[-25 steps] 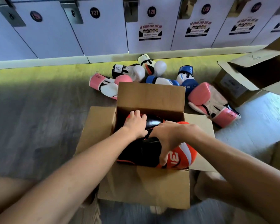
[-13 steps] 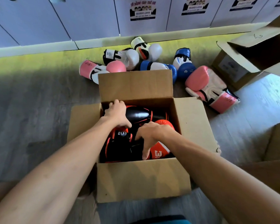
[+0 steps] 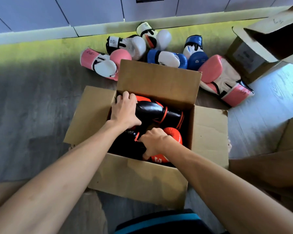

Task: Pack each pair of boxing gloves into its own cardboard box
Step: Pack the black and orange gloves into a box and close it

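Observation:
An open cardboard box [image 3: 137, 176] stands on the floor in front of me with its flaps spread. Two black and orange boxing gloves lie inside it. My left hand [image 3: 124, 110] rests on the far glove [image 3: 152, 110] with its fingers curled over the glove's left end. My right hand [image 3: 153, 141] grips the near glove [image 3: 173, 134], fingers curled down over its black cuff. Behind the box lie a pink and white glove [image 3: 100, 64], two white gloves [image 3: 135, 43], two blue and white gloves [image 3: 169, 59] and a large pink and white glove [image 3: 225, 80].
A second open cardboard box [image 3: 247, 56] lies on its side at the far right. Another cardboard piece [image 3: 267, 168] lies at the right edge. Grey lockers [image 3: 91, 9] line the back wall. Bare wood floor [image 3: 32, 107] stretches to the left.
Both gloves have sunk deeper into the box. My hands have followed them down, and the view has tilted lower and closer.

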